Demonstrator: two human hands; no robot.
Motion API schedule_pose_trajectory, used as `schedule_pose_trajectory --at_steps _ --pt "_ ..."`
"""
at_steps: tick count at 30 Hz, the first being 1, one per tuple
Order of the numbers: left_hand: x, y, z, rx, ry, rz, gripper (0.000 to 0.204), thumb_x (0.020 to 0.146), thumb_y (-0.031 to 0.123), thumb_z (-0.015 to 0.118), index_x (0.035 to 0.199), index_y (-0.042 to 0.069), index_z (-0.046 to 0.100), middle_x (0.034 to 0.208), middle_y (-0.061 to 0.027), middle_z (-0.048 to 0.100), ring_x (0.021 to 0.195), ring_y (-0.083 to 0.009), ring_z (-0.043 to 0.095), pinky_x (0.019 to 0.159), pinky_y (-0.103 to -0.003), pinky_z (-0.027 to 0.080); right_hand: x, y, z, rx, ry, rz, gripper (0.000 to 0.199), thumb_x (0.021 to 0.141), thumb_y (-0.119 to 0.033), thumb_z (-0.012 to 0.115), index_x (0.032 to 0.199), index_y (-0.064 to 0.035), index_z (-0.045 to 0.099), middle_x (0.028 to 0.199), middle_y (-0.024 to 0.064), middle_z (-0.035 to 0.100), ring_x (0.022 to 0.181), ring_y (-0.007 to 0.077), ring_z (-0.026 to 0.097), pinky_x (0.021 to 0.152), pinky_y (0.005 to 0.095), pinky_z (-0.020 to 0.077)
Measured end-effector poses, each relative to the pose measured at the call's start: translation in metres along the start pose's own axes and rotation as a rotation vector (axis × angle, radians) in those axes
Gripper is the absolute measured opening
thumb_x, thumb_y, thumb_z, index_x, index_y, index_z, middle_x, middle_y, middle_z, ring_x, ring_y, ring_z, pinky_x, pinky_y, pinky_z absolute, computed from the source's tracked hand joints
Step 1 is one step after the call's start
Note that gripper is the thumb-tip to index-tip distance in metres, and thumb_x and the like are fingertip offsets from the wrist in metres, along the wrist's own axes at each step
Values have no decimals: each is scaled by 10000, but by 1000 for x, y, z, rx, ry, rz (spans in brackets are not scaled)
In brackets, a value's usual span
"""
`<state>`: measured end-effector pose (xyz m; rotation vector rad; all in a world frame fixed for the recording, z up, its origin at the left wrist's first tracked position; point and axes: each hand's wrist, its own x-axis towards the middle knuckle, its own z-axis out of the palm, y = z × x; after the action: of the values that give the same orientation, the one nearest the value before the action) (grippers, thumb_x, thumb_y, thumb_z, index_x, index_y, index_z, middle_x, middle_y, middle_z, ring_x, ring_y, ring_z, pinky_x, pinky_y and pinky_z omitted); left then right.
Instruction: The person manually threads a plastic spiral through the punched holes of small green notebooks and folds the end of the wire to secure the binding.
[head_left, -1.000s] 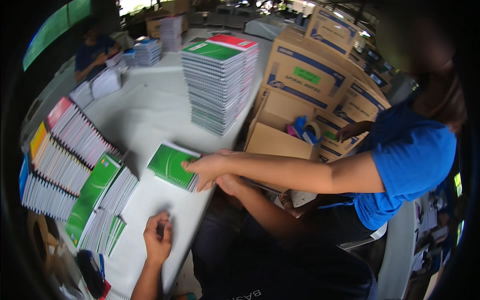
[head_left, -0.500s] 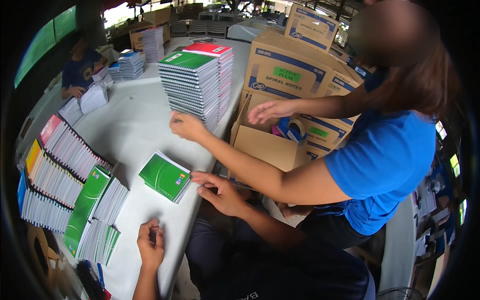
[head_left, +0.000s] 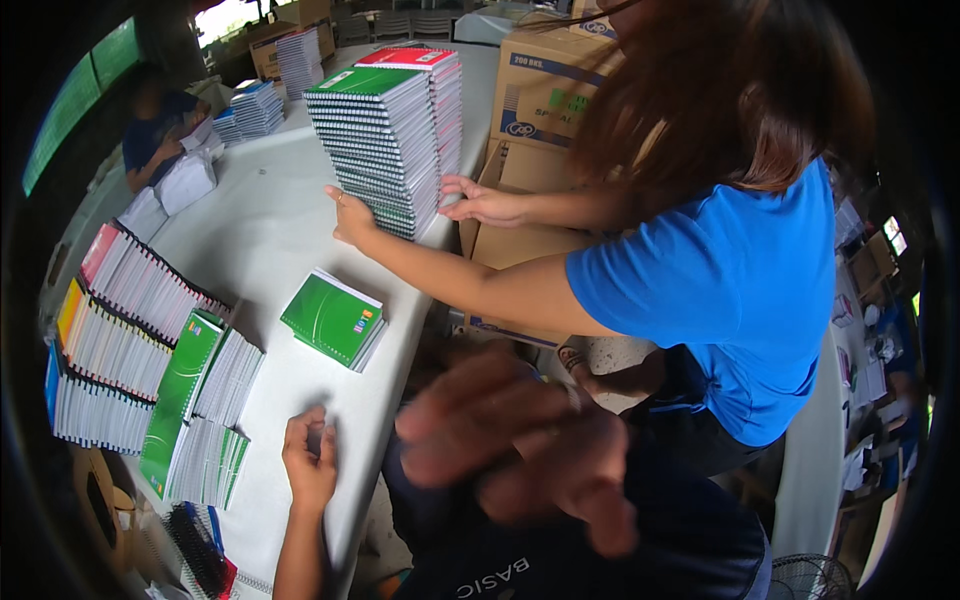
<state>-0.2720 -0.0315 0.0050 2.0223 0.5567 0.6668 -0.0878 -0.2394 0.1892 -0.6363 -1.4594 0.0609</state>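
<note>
My left hand (head_left: 310, 458) rests at the table's near edge, its fingers loosely bent and apart with nothing between them. Raised close in front of my dark shirt, my right hand (head_left: 515, 435) is smeared by motion, so its fingers cannot be read well; no object shows in it. Ahead of my left hand lies a small pile of green spiral notebooks (head_left: 332, 315), touched by neither hand. Left of that hand, more green notebooks (head_left: 180, 400) stand on edge in rows beside red, yellow and blue-covered ones (head_left: 115, 340).
A co-worker in a blue shirt (head_left: 700, 290) stands at the right, both hands at the base of a tall notebook stack (head_left: 375, 150) with green and red tops. Cardboard boxes (head_left: 545, 90) stand behind. Another person (head_left: 160, 135) sits far left. The white table (head_left: 240, 215) runs between.
My right hand has left the small pile's side and risen toward me. The co-worker has leaned forward, bringing both hands to the tall stack. My left hand stays near its place.
</note>
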Motion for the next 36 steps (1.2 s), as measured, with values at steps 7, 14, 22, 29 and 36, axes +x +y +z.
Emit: schedule_pose_trajectory --at_steps 7,14,22,29,36 --pt "2 5 2 167 70 -14 201 857 54 569 1039 -32 577 946 -127 589 859 -212 565 799 -310 453 20 -23 5 100 130 -189 420 855 -362 550 1073 -4 577 1063 210 597 950 323 582 820 433 453" --pt "-4 -4 -2 156 45 19 187 861 50 553 1031 -23 584 931 -120 561 834 -215 545 774 -304 446 19 -28 4 159 210 -266 511 835 -480 555 1050 -17 570 1045 207 582 893 320 593 757 452 467" --pt "-2 -6 -3 243 -53 142 410 913 297 583 1192 -1 546 1021 -140 605 847 -201 558 781 -324 473 -43 -16 -28 438 284 21 557 870 -474 534 1077 42 515 1070 183 566 1047 267 533 913 363 381" --pt "-6 13 -4 366 -90 166 421 925 289 564 1179 -45 533 1069 -161 599 905 -210 575 818 -322 475 -131 15 -31 171 409 562 195 943 -146 504 1059 6 539 978 58 581 916 114 571 796 265 420" --pt "0 11 5 321 1 237 373 917 243 569 1120 -69 547 1100 -205 591 945 -251 585 827 -351 490 -111 -12 -40 -149 670 281 331 894 -62 558 1190 17 432 868 100 642 805 181 609 751 298 466"
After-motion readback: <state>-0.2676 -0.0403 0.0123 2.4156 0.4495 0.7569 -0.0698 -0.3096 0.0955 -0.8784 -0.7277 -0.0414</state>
